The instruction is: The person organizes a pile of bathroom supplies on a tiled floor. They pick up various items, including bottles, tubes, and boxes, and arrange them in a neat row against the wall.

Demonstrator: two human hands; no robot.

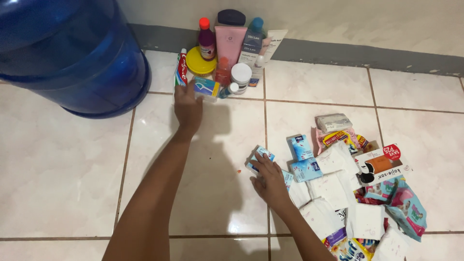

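Against the wall, the left hand (187,107) sets a small teal box (207,87) beside the toothpaste tube (181,67) in the upright row of toiletries, fingers closed on it. Lower right, the right hand (268,180) rests flat, fingers loose, on a blue sachet (258,157) at the edge of the packet pile. Sorting seems midway; next, the box needs releasing squarely and the sachet pinching.

place: we are looking at a home floor, likely by a bathroom or wash area | floor: glossy cream tiles (63,183) are running to a grey skirting (338,53) | water: a big blue water jug (72,53) is standing at the wall | goods: toiletry bottles (231,43) and sachets (338,193) are lying about
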